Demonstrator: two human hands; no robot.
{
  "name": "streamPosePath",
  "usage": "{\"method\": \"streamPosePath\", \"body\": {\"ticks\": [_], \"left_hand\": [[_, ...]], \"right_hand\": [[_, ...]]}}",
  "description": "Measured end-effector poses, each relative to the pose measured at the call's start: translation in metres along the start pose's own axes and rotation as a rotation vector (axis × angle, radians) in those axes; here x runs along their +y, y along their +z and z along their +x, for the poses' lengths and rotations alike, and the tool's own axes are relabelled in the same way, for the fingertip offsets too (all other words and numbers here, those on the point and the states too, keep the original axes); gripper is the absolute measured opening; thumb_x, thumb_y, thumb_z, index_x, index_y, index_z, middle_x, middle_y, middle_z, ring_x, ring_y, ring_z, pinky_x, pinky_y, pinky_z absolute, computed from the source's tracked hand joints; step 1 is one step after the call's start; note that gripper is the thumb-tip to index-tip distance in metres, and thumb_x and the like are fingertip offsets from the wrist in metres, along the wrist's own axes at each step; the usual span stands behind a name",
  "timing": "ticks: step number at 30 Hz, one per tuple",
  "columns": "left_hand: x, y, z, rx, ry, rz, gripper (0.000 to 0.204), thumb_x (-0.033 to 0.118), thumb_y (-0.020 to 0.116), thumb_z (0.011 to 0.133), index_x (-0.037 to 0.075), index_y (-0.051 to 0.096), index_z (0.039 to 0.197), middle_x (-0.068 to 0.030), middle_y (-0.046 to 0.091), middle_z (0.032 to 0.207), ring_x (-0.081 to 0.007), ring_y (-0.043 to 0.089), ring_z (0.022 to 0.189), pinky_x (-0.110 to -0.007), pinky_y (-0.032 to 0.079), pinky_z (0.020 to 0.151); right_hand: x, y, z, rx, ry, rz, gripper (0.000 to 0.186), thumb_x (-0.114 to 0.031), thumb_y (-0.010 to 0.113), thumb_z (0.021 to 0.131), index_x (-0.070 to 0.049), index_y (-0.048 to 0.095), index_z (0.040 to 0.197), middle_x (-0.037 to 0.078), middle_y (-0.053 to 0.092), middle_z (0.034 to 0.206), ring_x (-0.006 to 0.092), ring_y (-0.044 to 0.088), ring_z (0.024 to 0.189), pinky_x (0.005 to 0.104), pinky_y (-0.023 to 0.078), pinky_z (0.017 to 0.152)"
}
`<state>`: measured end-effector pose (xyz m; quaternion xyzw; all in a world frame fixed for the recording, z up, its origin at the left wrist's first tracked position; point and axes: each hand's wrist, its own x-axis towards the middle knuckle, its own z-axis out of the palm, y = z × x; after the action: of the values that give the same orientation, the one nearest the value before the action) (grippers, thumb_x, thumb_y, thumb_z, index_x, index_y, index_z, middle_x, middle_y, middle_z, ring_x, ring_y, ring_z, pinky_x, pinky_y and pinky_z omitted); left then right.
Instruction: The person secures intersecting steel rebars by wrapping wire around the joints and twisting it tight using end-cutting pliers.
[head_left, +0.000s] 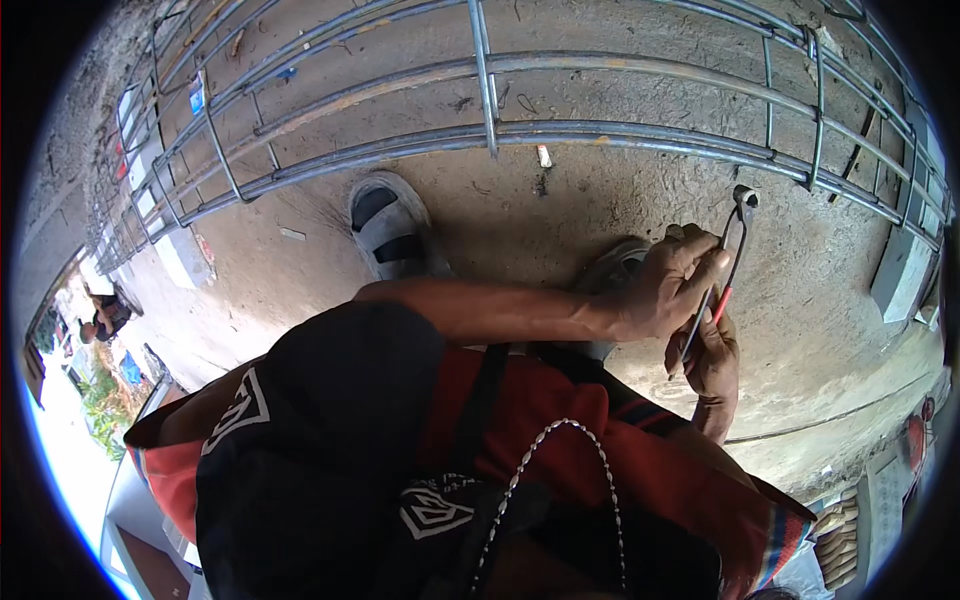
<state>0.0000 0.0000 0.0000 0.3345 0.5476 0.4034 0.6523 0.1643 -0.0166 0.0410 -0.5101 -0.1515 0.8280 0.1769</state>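
Note:
A pair of end-cutting pincers (pixel 737 225), with a dark round head and a red sleeve on one handle, points up and away from me at the right. My right hand (pixel 712 365) is closed around the lower part of the handles. From the left, my left hand (pixel 675 285) reaches across, its bent fingers pinching a handle just below the head. The jaws sit a little short of a cage of steel rebar (pixel 640 140), apart from its bars. Whether a piece of wire lies between my fingers, I cannot make out.
Pale concrete blocks (pixel 905 265) prop the cage at its right end, with another block (pixel 180 255) at the left. Both my sandalled feet, one in a grey sandal (pixel 390 225), stand on the concrete floor. A person (pixel 105 315) sits farther off at the left.

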Motion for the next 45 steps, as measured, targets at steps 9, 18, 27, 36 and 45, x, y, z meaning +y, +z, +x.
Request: {"method": "streamPosePath", "body": {"ticks": [9,18,27,36,45], "left_hand": [[0.108,-0.272,-0.1,-1.163,-0.566,1.389,0.022,0.026,0.057,0.083,0.005,0.063,0.081,-0.0175,0.061,0.082,-0.034,0.06,0.081,-0.043,0.049,0.07],[0.053,-0.374,-0.192,0.704,-0.799,0.753,0.034,0.033,0.064,0.083,-0.001,0.063,0.08,-0.0088,0.061,0.066,-0.0183,0.061,0.055,-0.03,0.051,0.05],[-0.078,-0.364,-0.177,1.361,-0.302,-0.177,0.022,0.02,0.069,0.079,0.003,0.06,0.09,-0.0065,0.061,0.075,-0.0171,0.062,0.063,-0.03,0.053,0.058],[-0.045,-0.371,-0.234,1.576,0.056,-0.453,0.031,0.002,0.05,0.085,0.006,0.037,0.113,-0.0066,0.049,0.082,-0.0151,0.051,0.06,-0.024,0.042,0.049],[-0.043,-0.359,-0.253,0.817,-0.896,0.913,0.041,0.027,0.07,0.077,-0.004,0.061,0.101,-0.0073,0.062,0.074,-0.0137,0.054,0.059,-0.027,0.041,0.048]], "right_hand": [[-0.035,0.04,0.035,-0.057,-0.121,-1.163,0.038,-0.016,0.053,0.09,-0.003,0.05,0.126,0.01,0.062,0.074,0.0111,0.054,0.062,0.0272,0.044,0.059],[-0.01,0.084,0.114,0.072,-0.577,-1.642,0.049,-0.01,0.066,0.074,-0.012,0.054,0.121,0.012,0.057,0.082,0.0314,0.057,0.077,0.0413,0.046,0.065],[-0.01,0.082,0.132,0.071,-0.65,-1.623,0.046,-0.009,0.067,0.076,-0.013,0.056,0.121,0.009,0.057,0.077,0.027,0.059,0.072,0.038,0.047,0.063],[-0.017,0.082,0.139,0.025,-0.717,-1.649,0.049,-0.013,0.069,0.074,-0.016,0.055,0.122,0.009,0.058,0.08,0.0279,0.06,0.077,0.04,0.048,0.066],[-0.031,0.09,0.143,0.058,-0.642,-1.53,0.037,-0.009,0.07,0.074,-0.008,0.06,0.11,0.011,0.062,0.079,0.0252,0.062,0.073,0.0361,0.049,0.064]]}}
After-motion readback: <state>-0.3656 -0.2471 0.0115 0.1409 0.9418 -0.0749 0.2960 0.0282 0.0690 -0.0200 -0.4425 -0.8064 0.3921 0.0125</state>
